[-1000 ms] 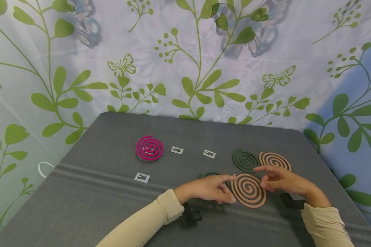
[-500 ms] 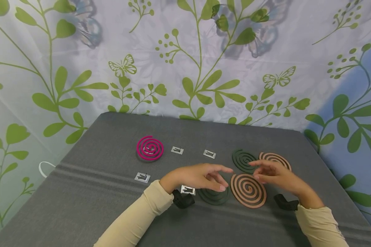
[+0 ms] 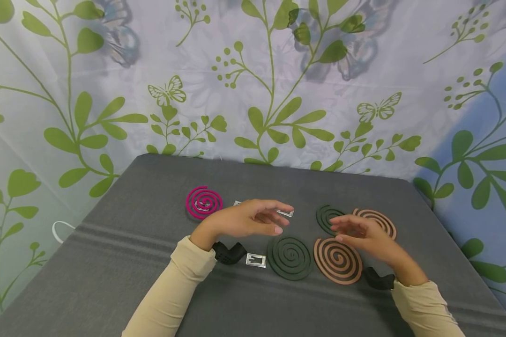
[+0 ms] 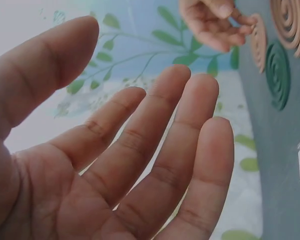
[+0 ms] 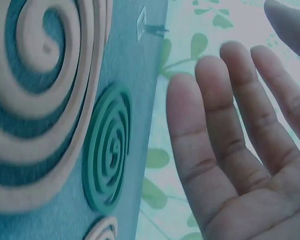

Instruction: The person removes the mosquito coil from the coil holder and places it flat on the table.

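Observation:
My left hand hovers above the grey cloth, between the pink mosquito coil and the front green mosquito coil. Its fingers are relaxed and hold nothing, as the left wrist view confirms. Over the front tan mosquito coil hangs my right hand, fingers loosely bent and apart, nothing in them. The back green coil is partly covered by its fingertips. Behind it lies the back tan coil. A metal coil stand sits left of the front green coil; another stand shows past my left fingertips.
A further stand peeks out behind my left hand. The grey-covered table ends at a leaf-patterned curtain. A white loop sticks out at the table's left edge. Black wrist mounts sit under both wrists.
My left hand has moved left and away from the front tan coil, uncovering the front green coil and a stand. The left-front stand is now hidden. My right hand has drawn slightly left.

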A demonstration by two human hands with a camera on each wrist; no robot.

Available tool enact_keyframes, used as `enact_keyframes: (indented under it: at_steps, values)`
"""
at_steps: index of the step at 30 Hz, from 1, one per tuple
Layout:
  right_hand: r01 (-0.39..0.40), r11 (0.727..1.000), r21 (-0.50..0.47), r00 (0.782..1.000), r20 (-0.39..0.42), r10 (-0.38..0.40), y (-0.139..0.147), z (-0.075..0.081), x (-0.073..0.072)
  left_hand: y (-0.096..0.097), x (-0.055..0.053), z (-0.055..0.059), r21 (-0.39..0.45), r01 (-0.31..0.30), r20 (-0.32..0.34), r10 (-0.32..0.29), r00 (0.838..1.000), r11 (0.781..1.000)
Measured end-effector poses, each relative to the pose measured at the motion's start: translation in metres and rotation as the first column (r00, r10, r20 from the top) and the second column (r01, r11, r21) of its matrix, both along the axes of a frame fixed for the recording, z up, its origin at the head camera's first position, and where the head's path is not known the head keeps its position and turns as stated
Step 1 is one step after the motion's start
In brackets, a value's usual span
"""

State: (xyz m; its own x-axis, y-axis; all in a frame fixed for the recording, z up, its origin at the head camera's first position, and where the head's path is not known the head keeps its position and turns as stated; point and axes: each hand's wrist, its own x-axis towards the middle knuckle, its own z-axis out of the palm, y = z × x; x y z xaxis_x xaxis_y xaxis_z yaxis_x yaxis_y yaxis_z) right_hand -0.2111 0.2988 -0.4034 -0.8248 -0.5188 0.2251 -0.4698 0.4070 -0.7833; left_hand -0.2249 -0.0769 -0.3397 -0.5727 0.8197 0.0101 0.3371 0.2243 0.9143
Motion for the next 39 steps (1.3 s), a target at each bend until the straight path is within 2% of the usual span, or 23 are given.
enact_keyframes:
  at_steps: [6,11,18,24,27,32,39]
  values:
    - [0.0,0.999,-0.037,1.0,-0.029,-0.001,-0.013,0.0,-0.001,-0.019,-0.004,0.007,0.09,-0.051,-0.048,0.056,0.997,0.995]
    - [-0.033,0.998,-0.05,0.999,-0.022,0.032,-0.023,0.003,-0.005,-0.031,-0.005,0.012,0.164,-0.121,-0.083,0.136,0.987,0.979]
    - [-0.062,0.995,-0.082,0.998,0.006,0.063,-0.04,0.007,-0.01,-0.046,-0.007,0.016,0.247,-0.219,-0.139,0.258,0.956,0.944]
    - [-0.076,0.994,-0.083,0.997,0.025,0.079,-0.055,0.007,-0.017,-0.061,-0.011,0.018,0.269,-0.289,-0.179,0.343,0.922,0.919]
    - [-0.079,0.994,-0.076,0.995,0.051,0.083,-0.062,0.006,-0.021,-0.069,-0.012,0.019,0.278,-0.317,-0.175,0.372,0.912,0.907]
    - [-0.105,0.991,-0.078,0.991,0.081,0.111,-0.071,0.002,-0.029,-0.081,-0.017,0.016,0.285,-0.343,-0.143,0.393,0.908,0.895]
    - [-0.132,0.987,-0.088,0.983,0.116,0.142,-0.085,-0.004,-0.036,-0.096,-0.023,0.013,0.263,-0.349,-0.112,0.388,0.915,0.899]
